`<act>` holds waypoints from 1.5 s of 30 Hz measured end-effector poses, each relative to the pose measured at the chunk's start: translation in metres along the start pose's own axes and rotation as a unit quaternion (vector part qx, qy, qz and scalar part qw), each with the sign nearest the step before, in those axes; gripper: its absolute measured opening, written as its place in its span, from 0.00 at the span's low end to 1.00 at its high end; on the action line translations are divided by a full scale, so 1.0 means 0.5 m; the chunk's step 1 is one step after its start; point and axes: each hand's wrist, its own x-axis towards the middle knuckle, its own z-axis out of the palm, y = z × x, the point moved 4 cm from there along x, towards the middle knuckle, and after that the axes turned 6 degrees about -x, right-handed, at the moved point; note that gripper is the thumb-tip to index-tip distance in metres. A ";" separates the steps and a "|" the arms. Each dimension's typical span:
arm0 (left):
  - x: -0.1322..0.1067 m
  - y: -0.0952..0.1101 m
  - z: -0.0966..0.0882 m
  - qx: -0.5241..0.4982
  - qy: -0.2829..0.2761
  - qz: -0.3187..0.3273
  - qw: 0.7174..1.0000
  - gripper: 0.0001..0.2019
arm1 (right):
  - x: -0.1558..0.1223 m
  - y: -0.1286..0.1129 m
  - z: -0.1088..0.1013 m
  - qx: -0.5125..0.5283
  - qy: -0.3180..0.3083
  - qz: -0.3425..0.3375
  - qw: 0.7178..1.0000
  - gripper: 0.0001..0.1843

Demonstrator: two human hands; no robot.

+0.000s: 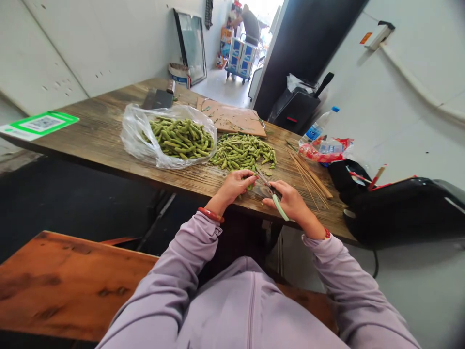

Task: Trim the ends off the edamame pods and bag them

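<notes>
My left hand pinches a green edamame pod just above the table's near edge; the fingers cover part of it. In my right hand is a pair of scissors with pale green handles, its blades pointing toward the left fingertips. Beyond both hands lies a loose heap of edamame pods on the wood. Left of that heap, a clear plastic bag stands wide open, filled with more pods.
The wooden table carries a brown board, a cleaver, wooden sticks, a water bottle and a green QR card. A black case sits at the right. A person stands by a loaded cart far back.
</notes>
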 end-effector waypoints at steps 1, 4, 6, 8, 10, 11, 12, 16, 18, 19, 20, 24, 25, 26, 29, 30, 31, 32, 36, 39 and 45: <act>0.001 0.000 0.000 0.006 -0.004 0.003 1.000 0.17 | 0.005 -0.002 0.003 0.000 -0.001 -0.003 1.000 0.27; 0.003 -0.004 0.001 0.018 -0.011 0.007 1.000 0.18 | 0.019 -0.009 0.014 -0.001 0.002 -0.012 1.000 0.28; 0.004 -0.007 0.001 0.018 -0.010 0.008 1.000 0.17 | 0.025 -0.012 0.020 0.000 0.010 -0.018 1.000 0.28; 0.004 -0.011 0.002 0.016 -0.008 0.011 1.000 0.16 | 0.028 -0.014 0.024 0.002 0.018 -0.026 0.999 0.28; 0.004 -0.013 0.002 0.015 -0.010 0.012 1.000 0.16 | 0.028 -0.016 0.027 -0.006 0.022 -0.033 0.999 0.27; 0.004 -0.014 0.003 0.015 -0.012 0.012 1.000 0.16 | 0.027 -0.016 0.027 -0.018 0.021 -0.034 0.999 0.27; 0.004 -0.014 0.003 0.017 -0.014 0.012 1.000 0.16 | 0.025 -0.016 0.028 -0.034 0.019 -0.033 0.999 0.26; 0.003 -0.011 0.003 0.033 -0.015 0.016 0.999 0.15 | 0.019 -0.017 0.025 -0.109 0.003 -0.026 0.994 0.24; 0.002 -0.010 0.003 0.048 -0.012 0.013 0.999 0.15 | 0.018 -0.018 0.023 -0.130 -0.002 -0.029 0.991 0.23; 0.002 -0.010 0.003 0.056 -0.011 0.013 0.998 0.15 | 0.017 -0.018 0.022 -0.135 -0.003 -0.031 0.990 0.22; 0.002 -0.009 0.003 0.066 -0.011 0.015 0.998 0.14 | 0.016 -0.018 0.021 -0.139 -0.005 -0.033 0.990 0.22; 0.002 -0.009 0.007 0.096 -0.019 0.018 0.995 0.13 | 0.008 -0.010 0.023 -0.152 -0.010 -0.030 0.988 0.23; 0.002 -0.008 0.008 0.102 -0.021 0.018 0.994 0.13 | 0.005 -0.007 0.024 -0.156 -0.012 -0.028 0.987 0.24; 0.002 -0.007 0.009 0.107 -0.024 0.020 0.994 0.13 | 0.002 -0.005 0.025 -0.159 -0.014 -0.025 0.987 0.25; -0.001 0.000 0.012 0.115 -0.029 0.038 0.992 0.12 | -0.008 0.001 0.028 -0.167 -0.018 -0.017 0.986 0.25; -0.002 0.002 0.013 0.114 -0.033 0.043 0.992 0.11 | -0.010 0.002 0.028 -0.168 -0.018 -0.015 0.985 0.25; -0.003 0.002 0.014 0.110 -0.038 0.044 0.992 0.11 | -0.013 0.002 0.029 -0.169 -0.017 -0.014 0.985 0.25; -0.003 0.002 0.014 0.102 -0.039 0.041 0.993 0.11 | -0.015 0.003 0.029 -0.169 -0.016 -0.014 0.985 0.25; 0.002 -0.008 0.003 0.006 0.016 0.013 1.000 0.11 | -0.020 0.007 0.024 -0.151 0.001 -0.004 0.989 0.25; 0.008 -0.014 -0.010 -0.127 0.071 0.007 0.989 0.15 | -0.022 0.014 0.016 -0.140 0.027 0.024 0.990 0.25; 0.013 -0.013 -0.024 -0.269 0.108 0.003 0.957 0.18 | -0.022 0.010 0.018 -0.118 0.036 0.034 0.992 0.24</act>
